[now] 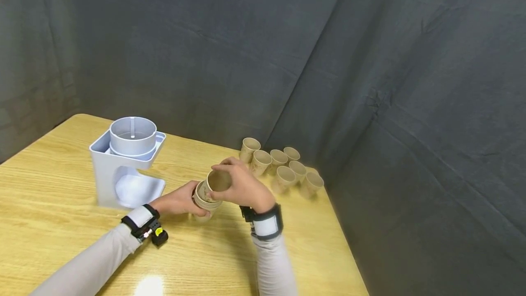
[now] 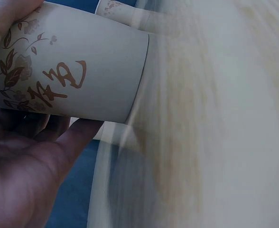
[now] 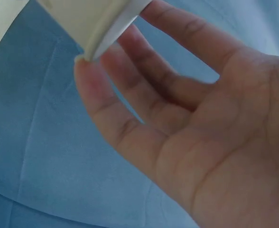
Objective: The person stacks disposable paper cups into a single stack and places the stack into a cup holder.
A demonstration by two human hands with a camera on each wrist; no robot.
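Your left hand grips stacked cups, your right hand the cup above. Over-squeezing may buckle their rims.

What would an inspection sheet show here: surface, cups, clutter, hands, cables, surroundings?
Surface: wood-grain table, bright glare near the person.
Job's things: cup stack; upper cup at its top, nesting unclear; seven standing cups toward the far right corner.
Clutter: pale plastic stand with round container, left side.
Hands: left hand grips the stack; right hand holds the upper cup; wrist straps on both arms.
Cables: nothing seen.
Surroundings: dark curtain behind and to the right.
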